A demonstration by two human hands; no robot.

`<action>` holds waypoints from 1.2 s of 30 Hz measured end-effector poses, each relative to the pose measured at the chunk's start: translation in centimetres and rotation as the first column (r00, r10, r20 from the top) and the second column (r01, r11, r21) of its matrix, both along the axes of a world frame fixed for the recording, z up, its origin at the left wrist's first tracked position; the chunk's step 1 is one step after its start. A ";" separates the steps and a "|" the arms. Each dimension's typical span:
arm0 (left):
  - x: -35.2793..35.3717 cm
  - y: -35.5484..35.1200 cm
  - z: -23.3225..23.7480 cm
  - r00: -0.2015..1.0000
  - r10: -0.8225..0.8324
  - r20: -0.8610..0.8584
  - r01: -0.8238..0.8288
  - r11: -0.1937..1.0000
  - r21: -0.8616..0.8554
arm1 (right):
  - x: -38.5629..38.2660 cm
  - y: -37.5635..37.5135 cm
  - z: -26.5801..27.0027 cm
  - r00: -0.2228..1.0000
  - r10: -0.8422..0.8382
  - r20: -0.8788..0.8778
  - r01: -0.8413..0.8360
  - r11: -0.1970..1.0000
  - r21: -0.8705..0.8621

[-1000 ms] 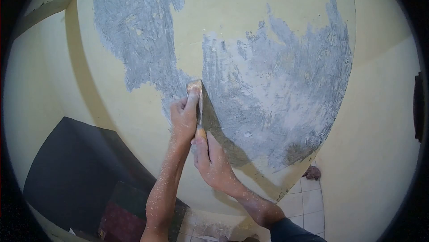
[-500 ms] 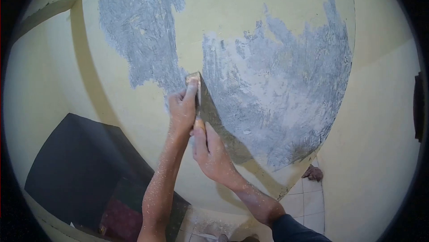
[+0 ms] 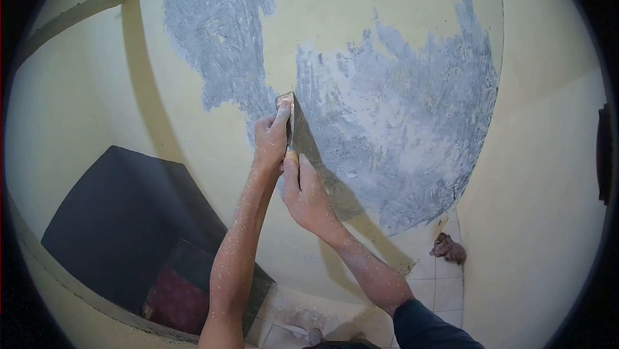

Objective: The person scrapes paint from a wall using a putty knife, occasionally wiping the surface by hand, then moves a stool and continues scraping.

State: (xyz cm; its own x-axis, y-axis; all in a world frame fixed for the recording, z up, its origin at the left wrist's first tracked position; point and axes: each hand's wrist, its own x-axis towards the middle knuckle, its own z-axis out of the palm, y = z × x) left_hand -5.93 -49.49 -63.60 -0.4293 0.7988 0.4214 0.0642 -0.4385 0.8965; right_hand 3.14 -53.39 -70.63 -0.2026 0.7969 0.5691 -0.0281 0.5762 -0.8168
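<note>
A putty knife (image 3: 292, 117) stands nearly upright with its blade against the wall (image 3: 316, 7), between two grey scraped patches. My left hand (image 3: 273, 135) is closed around the blade, its thumb pressed on the blade's face near the top edge. Lower down, my right hand (image 3: 305, 191) grips the wooden handle, of which only the upper end shows. The large scraped patch (image 3: 412, 123) on the right has whitish smears over it, and cream paint surrounds both patches. Pale flecks of dust cover both forearms.
A dark grey panel-like object (image 3: 122, 220) leans at the lower left, with a dark red surface (image 3: 177, 300) beside it. A brown crumpled rag (image 3: 448, 248) lies on the tiled floor (image 3: 422, 288) by the right wall (image 3: 541, 220). Debris is scattered on the floor below.
The view has shifted a little, so the wall sits differently in frame. Both hands and the putty knife appear slightly higher, still between the two grey patches.
</note>
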 end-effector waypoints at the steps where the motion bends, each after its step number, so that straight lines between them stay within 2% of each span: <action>1: -0.2 0.5 -0.5 0.998 0.035 -0.051 -0.034 0.999 0.014 | 0.3 -0.2 0.7 0.999 0.041 0.015 -0.040 0.998 -0.044; 3: -0.5 1.5 -2.3 0.982 0.098 -0.160 -0.092 0.995 0.039 | 0.7 -0.5 -1.2 1.000 -0.005 -0.019 0.005 1.000 0.001; 4: 0.3 1.4 -3.2 0.991 0.093 -0.100 -0.089 0.995 0.044 | 0.8 -0.3 -1.8 0.999 -0.030 -0.040 0.031 0.999 0.026; 6: -0.6 2.3 -3.7 0.994 0.047 -0.094 -0.041 0.997 0.058 | 0.8 0.6 -1.9 0.996 -0.087 0.019 0.086 0.994 0.066; 10: 1.2 0.3 -1.2 1.000 -0.019 0.005 0.018 0.997 0.073 | 0.7 1.0 -0.2 0.992 -0.126 0.014 0.123 0.983 0.135; 11: 1.1 0.4 -0.9 1.000 -0.021 0.015 0.020 0.997 0.078 | 0.8 0.7 -0.3 0.991 -0.127 0.044 0.122 0.987 0.100; 12: -0.5 2.7 -3.5 0.998 0.017 -0.065 -0.013 0.999 0.050 | 1.1 0.0 -1.2 0.989 -0.127 0.074 0.122 0.991 0.060; 13: -0.5 2.3 -3.4 0.995 0.015 -0.095 -0.013 1.000 0.025 | 1.2 -0.3 -1.7 0.987 -0.123 0.106 0.121 0.992 0.023; 15: -0.6 1.6 -2.8 0.988 0.016 -0.154 -0.018 1.000 -0.014 | 1.1 0.4 -0.3 0.984 -0.141 0.109 0.133 0.988 0.077; 18: 0.2 0.9 -0.9 0.998 0.012 -0.067 -0.009 0.999 0.051 | 1.1 -0.4 1.0 0.984 -0.137 0.116 0.129 0.989 0.071; 19: 0.4 0.5 -0.3 0.999 0.007 -0.031 -0.005 0.997 0.071 | 0.8 -0.5 1.3 0.985 -0.125 0.117 0.118 0.991 0.064; 20: -0.4 1.4 -1.9 0.987 0.084 -0.140 -0.081 0.996 0.025 | 0.8 -0.5 0.8 0.990 -0.096 0.101 0.093 0.995 0.033; 21: -0.1 1.1 -2.4 0.984 0.107 -0.142 -0.111 0.994 -0.023 | 1.1 -0.5 -0.3 0.994 -0.067 0.084 0.066 0.998 0.007; 25: 0.2 0.3 -1.0 1.000 -0.021 0.007 0.021 1.000 -0.008 | 1.1 0.5 0.7 0.992 -0.032 0.125 0.029 0.999 0.022; 28: 0.3 0.8 -1.2 0.999 -0.016 0.045 0.016 1.000 0.012 | 1.5 -0.6 0.7 0.999 0.012 0.034 -0.011 1.000 -0.029; 31: 0.5 0.9 -1.3 0.998 -0.006 0.065 0.005 1.000 0.016 | 2.6 -1.4 0.5 0.966 0.232 -0.116 -0.254 0.934 -0.250; 34: 0.3 1.0 -0.5 0.998 0.005 0.059 -0.005 1.000 0.003 | 1.7 0.0 1.3 0.996 0.089 0.022 -0.088 0.995 -0.055; 36: 0.5 0.1 0.5 0.995 -0.008 0.104 0.013 0.999 -0.053 | 1.5 -0.2 1.0 0.998 0.065 0.019 -0.064 0.997 -0.035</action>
State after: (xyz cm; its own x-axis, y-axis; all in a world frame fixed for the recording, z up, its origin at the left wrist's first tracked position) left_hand -5.46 -49.37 -63.13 -0.4599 0.8235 0.3321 -0.0344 -0.3902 0.9201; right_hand 4.65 -53.61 -69.60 -0.2651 0.8009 0.5370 -0.0479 0.5452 -0.8369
